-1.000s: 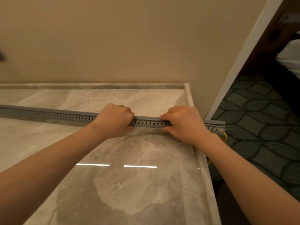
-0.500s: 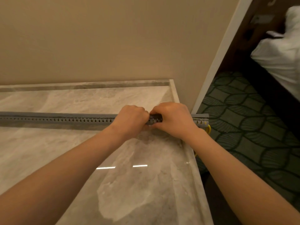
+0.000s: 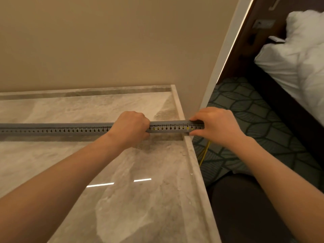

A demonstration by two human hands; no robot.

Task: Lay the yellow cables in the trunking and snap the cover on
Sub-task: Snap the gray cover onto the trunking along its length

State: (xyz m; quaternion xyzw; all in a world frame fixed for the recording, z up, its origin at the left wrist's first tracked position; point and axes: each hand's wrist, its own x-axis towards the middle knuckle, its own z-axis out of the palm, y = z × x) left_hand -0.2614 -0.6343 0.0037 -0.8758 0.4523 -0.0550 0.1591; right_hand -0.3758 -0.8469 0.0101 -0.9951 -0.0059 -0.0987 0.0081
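— How do I seat this last stretch well?

— From frame left to centre the grey trunking [image 3: 52, 128] on the marble counter [image 3: 140, 199] looks capped. My left hand [image 3: 130, 131] is wrapped closed over the cover [image 3: 168, 122] at centre; I'd press straight down, working rightward.

— And the right?

— My right hand [image 3: 216, 127] pinches the overhanging end, centre right. Yellow cables [image 3: 204, 152] show through the slots and dangle below toward the carpet.

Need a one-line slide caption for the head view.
Both hands, left hand and right hand, grip the grey slotted trunking at the marble countertop edge; yellow cables trail floorward.
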